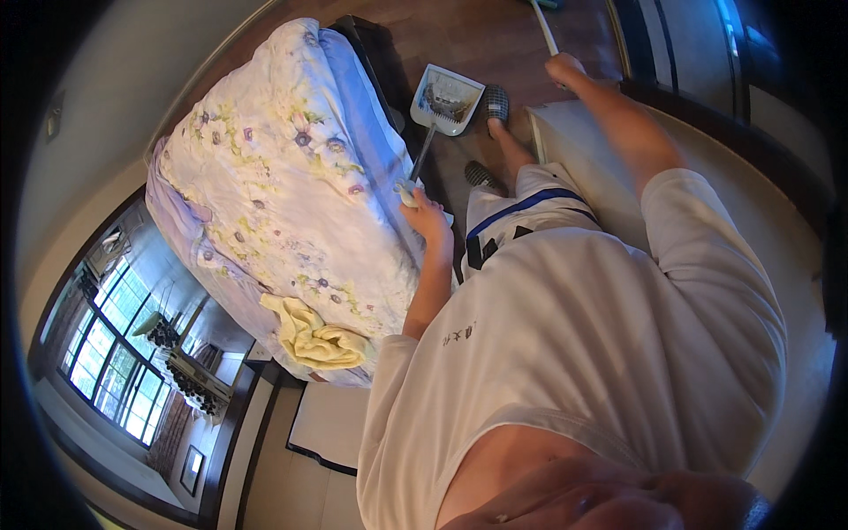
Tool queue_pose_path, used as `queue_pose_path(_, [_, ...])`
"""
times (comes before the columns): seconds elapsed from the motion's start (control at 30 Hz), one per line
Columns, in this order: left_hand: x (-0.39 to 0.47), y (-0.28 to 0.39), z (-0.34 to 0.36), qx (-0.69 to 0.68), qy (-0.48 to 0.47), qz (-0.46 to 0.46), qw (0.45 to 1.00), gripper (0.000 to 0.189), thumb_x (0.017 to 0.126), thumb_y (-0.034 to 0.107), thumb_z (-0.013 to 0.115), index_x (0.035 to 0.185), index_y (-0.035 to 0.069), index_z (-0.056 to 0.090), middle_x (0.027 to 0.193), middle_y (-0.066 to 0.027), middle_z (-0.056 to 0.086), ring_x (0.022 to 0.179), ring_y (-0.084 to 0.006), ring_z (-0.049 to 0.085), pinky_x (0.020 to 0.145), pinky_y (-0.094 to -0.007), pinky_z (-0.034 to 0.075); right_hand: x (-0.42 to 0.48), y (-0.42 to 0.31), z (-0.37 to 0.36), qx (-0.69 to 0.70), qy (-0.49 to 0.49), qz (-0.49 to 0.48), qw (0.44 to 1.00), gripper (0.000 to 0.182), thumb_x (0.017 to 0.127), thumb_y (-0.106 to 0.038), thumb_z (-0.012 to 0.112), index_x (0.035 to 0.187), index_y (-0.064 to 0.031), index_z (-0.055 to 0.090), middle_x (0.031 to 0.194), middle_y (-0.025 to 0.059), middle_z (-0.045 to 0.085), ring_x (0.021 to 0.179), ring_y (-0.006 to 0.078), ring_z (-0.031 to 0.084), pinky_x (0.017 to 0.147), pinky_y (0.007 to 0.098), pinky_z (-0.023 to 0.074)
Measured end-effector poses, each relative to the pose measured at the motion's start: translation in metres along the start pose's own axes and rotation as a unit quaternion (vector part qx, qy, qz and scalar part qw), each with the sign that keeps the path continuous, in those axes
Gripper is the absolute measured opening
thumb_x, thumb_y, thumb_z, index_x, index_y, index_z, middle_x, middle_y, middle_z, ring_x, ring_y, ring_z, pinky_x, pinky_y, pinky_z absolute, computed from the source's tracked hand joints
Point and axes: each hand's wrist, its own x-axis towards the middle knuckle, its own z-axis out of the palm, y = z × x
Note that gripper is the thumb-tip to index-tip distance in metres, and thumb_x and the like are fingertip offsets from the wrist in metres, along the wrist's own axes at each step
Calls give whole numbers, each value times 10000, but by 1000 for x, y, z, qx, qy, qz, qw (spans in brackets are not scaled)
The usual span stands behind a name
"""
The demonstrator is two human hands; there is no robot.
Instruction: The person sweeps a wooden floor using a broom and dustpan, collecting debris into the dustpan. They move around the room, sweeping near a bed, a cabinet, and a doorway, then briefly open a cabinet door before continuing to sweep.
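My left hand (427,215) is closed around the upper end of the handle of a long-handled dustpan (448,99), beside the bed's edge. The dustpan's white pan lies on the wooden floor near my slippered feet, with grey debris in it and a toothed edge at the handle side. At the top right my right hand (567,70) grips a pale pole (545,28). The pole runs towards the top rim of the view, where a dark green part shows only in part; I cannot tell what kind of head it is.
A bed with a floral quilt (291,199) stands to the left, with a crumpled yellow cloth (318,336) on it. The dark bed frame (371,56) borders the floor. A pale low surface (583,139) lies to the right of my legs. A dark-framed window or mirror (119,344) is at far left.
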Motion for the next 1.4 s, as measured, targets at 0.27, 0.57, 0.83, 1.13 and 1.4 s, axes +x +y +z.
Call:
queue_pose_path(0.27, [-35,-60,-88,-13,35,-42,998,230,919,236,525,1003,50,421,733,-42,489,532,-111,469,471,-251,413,-47,14,60,-10,-39,-17,999,320,811,-218,459,645,-33,660,652,118,648,663,255,640,623,396,495])
queue_pose_path(0.57, [-14,-146,-128,135,114,70,982,321,897,277,565,959,-8,433,753,-98,509,567,-183,494,490,-315,413,-186,66,181,-60,-147,16,987,323,795,-211,498,954,11,669,910,208,655,859,334,646,690,426,510])
queue_pose_path(0.83, [-14,-126,-86,124,150,97,976,354,884,289,581,986,-19,440,825,-116,526,563,-182,498,467,-303,417,-328,100,173,-98,-110,-15,989,320,839,-205,465,860,49,657,706,214,638,585,343,640,576,439,514])
queue_pose_path(1.13, [-29,-80,-109,98,88,-33,991,374,896,313,563,984,-33,450,863,-182,557,699,-286,568,590,-378,462,-230,78,138,-33,-111,0,993,316,811,-204,482,834,59,656,774,240,639,694,352,646,642,440,506])
queue_pose_path(1.4, [-23,-72,-111,-89,12,-87,992,244,881,253,566,921,45,444,680,-30,451,485,-115,437,425,-268,396,-293,84,189,-10,-138,-4,990,300,733,-122,493,876,80,662,735,249,640,697,349,660,642,447,514])
